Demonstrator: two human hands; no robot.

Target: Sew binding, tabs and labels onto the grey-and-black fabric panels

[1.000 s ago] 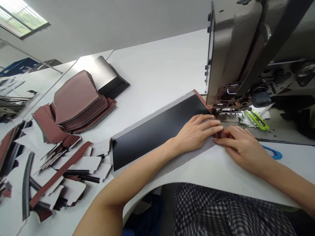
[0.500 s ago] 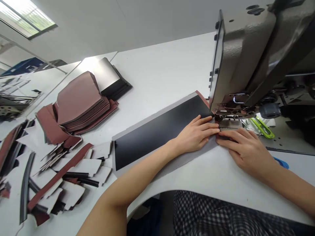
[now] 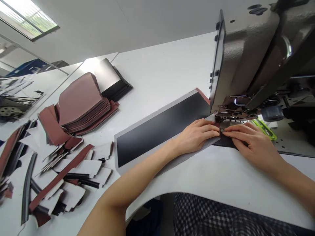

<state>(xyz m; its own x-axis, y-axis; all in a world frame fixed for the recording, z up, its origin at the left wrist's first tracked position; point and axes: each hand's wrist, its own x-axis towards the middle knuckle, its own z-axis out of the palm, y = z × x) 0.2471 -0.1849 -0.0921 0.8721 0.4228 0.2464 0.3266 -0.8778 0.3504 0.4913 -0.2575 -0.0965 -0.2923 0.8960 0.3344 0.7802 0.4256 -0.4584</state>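
A long black panel with a grey backing border (image 3: 157,126) lies slantwise on the table, its right end at the sewing machine (image 3: 242,59). My left hand (image 3: 198,133) rests on that end, fingers stretched out close together, their tips beside the needle area. Near them, a pale corner of lining stands up a little, and a bit of reddish-brown material shows. My right hand (image 3: 251,136) is closed, its fingertips pinched at the edge of a dark piece (image 3: 225,141) just in front of the needle area. Its thumb is partly hidden.
Stacked reddish-brown pieces (image 3: 80,98) and black pieces (image 3: 119,87) lie at the left. Closer to me are scattered offcuts (image 3: 73,193). Green-handled snips (image 3: 267,129) lie under the machine arm. The table's curved front edge (image 3: 172,192) is by my lap.
My left fingers have drawn closer together. My right hand has shifted slightly up and right, and a dark piece now shows beneath it. A pale lining corner has risen near the needle.
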